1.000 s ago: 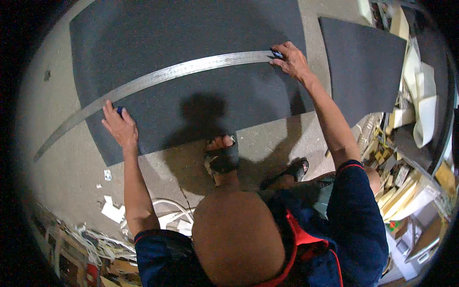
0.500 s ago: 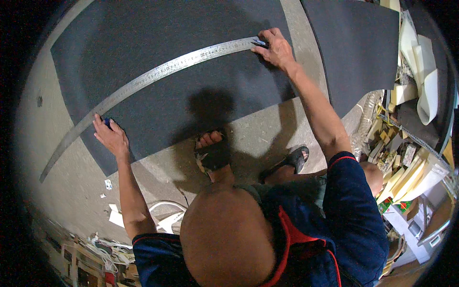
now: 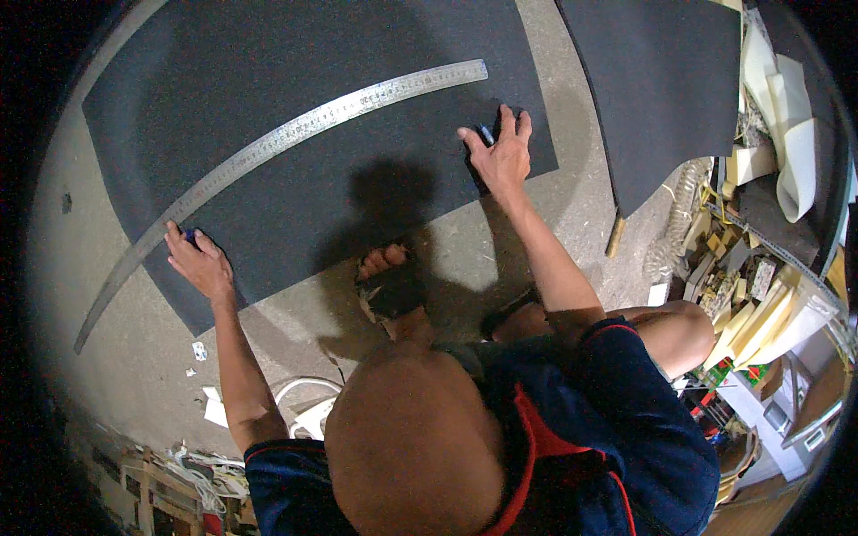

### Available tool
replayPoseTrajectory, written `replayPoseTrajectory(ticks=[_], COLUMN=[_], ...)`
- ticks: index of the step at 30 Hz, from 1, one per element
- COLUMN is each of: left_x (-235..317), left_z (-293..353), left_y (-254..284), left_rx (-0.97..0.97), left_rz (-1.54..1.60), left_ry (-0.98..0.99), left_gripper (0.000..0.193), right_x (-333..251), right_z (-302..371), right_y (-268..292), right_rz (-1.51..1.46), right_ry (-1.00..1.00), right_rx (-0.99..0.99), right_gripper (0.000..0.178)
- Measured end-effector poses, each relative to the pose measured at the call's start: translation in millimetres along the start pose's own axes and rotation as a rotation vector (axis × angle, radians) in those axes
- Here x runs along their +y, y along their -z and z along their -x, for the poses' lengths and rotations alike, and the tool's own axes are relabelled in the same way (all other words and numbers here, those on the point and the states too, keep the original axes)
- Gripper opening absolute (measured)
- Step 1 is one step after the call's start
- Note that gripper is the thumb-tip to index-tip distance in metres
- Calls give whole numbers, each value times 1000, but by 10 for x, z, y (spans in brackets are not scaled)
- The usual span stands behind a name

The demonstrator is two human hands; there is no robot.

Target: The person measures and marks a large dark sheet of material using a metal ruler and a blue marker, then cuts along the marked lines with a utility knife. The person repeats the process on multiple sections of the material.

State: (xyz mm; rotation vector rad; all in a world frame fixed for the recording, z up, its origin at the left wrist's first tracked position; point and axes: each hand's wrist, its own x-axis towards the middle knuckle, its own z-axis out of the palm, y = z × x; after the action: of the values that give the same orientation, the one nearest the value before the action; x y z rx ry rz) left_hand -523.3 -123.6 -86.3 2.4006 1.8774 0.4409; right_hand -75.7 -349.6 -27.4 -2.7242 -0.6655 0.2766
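Note:
A long metal ruler (image 3: 304, 127) lies across a large dark sheet (image 3: 375, 170) on the floor, its left end reaching past the sheet's edge. My left hand (image 3: 202, 268) rests at the sheet's left side, with a fingertip on or against the ruler's near edge. A small dark blue thing (image 3: 189, 236) shows between its thumb and fingers; its kind is not clear. My right hand (image 3: 502, 161) is over the right part of the sheet, below the ruler's right end and apart from it. Its fingers are spread around a slim blue pen (image 3: 486, 134).
A second dark sheet (image 3: 661, 89) lies to the right, with a wooden stick (image 3: 615, 238) near its lower corner. Beyond are foam offcuts (image 3: 746, 330) and a ribbed hose (image 3: 681, 205). My sandalled foot (image 3: 389, 284) is by the sheet's near edge. White scraps (image 3: 214, 406) lie lower left.
My right hand has come off the ruler's right end and moved down toward me with the pen, uncovering that end. My left hand stays by the ruler.

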Motion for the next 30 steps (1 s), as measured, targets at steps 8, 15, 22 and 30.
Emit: replayPoseTrajectory(ticks=[8,15,22,30], left_x=[0,20,45,30], left_z=[7,-3,-11,-12], left_y=[-16,-23,9,6], left_rx=[10,18,3,-7], left_rz=[8,16,13,-13], left_ry=[-21,-15,-11,-4], left_gripper=[51,49,51,49], right_x=[86,238,-65,-90], right_z=[-92,327,651,513], right_y=[-27,-19,-13,-169], right_rz=[57,192,87,25], right_ry=[28,362,345,206], right_rx=[37,-43,-300,-60], right_gripper=[61,61,60,78])
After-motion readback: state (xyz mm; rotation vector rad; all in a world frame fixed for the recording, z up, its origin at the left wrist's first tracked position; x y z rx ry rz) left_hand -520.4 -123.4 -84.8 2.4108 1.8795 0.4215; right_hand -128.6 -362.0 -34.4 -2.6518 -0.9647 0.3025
